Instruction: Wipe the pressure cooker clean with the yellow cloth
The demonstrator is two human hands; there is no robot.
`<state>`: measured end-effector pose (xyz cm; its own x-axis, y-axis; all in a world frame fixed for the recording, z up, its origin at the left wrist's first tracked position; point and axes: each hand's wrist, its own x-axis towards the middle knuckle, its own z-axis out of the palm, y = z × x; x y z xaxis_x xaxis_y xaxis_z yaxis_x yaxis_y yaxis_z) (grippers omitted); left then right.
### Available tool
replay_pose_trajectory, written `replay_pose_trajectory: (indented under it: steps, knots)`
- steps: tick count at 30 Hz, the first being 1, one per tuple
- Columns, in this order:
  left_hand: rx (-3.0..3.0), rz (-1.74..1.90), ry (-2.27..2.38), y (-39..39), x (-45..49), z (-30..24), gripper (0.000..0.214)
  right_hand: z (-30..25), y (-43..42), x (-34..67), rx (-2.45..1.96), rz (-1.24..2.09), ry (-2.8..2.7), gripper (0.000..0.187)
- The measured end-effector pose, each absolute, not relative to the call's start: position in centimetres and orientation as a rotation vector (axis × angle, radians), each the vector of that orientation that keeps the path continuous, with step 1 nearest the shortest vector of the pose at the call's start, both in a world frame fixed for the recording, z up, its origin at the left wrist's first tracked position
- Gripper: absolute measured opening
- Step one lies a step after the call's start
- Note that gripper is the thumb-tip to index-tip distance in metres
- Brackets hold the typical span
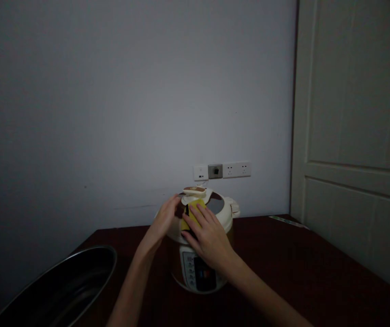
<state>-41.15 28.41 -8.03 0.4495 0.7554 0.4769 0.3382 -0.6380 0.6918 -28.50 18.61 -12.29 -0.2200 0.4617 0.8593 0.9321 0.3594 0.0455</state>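
Observation:
A white and brown electric pressure cooker [228,221] stands upright on the dark table, its lid on and its button panel facing me. My right hand [211,234] presses a yellow sponge [197,205] with a dark layer onto the front of the lid, just below the lid handle [195,191]. The fingers lie over the sponge and hide part of it. On the lid's left side rests my left hand [164,218], fingers stretched out and holding nothing; its fingertips are partly hidden near the handle.
At the lower left is a large dark metal basin [79,277] with a shiny rim. Wall sockets [236,169] sit behind the cooker. A thin patterned strip [289,221] lies at the back right of the table [283,263], near a white panelled door [354,200].

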Motion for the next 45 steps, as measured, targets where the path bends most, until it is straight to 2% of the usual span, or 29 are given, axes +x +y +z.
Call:
replay_pose_trajectory:
  steps: [2, 5, 12, 17, 27, 31, 35, 39, 45]
  knots:
    - [2.048, 1.27, 1.084, 28.7, -41.7, -9.1, 0.054, -12.5, 18.7, -27.5, -1.163, -0.73, -1.831, 0.027]
    - [2.032, 1.429, 1.233, 29.7, -42.2, -10.8, 0.053, -13.0, 18.9, -24.6, -1.087, -0.639, -1.791, 0.024]
    - [1.994, 1.371, 1.326, 33.5, -42.9, -13.2, 0.055, -11.6, 24.1, -15.4, -1.313, -0.294, -1.627, 0.028]
    - [2.01, 1.305, 1.211, 34.6, -42.7, -13.5, 0.046, -9.9, 27.6, -13.5, -1.593, -0.233, -1.579, 0.037]
    - [1.971, 1.241, 1.228, 33.9, -42.5, -13.2, 0.051, -15.2, 20.3, -21.4, -1.333, -0.559, -1.449, 0.039]
    - [1.966, 1.227, 1.237, 33.8, -42.7, -12.9, 0.054, -16.4, 19.1, -26.9, -1.227, -0.864, -1.652, 0.043]
    - [1.927, 1.303, 1.058, 35.1, -43.9, -13.0, 0.046, -16.2, 21.4, -31.5, -1.069, -1.074, -1.919, 0.034]
    - [1.702, 1.443, 1.074, 38.0, -45.2, -14.0, 0.036, -15.5, 22.4, -32.1, -0.998, -1.122, -2.031, 0.027]
    - [1.18, 1.336, 0.903, 39.7, -44.7, -15.8, 0.033, -15.4, 18.8, -26.9, -1.127, -1.03, -1.98, 0.044]
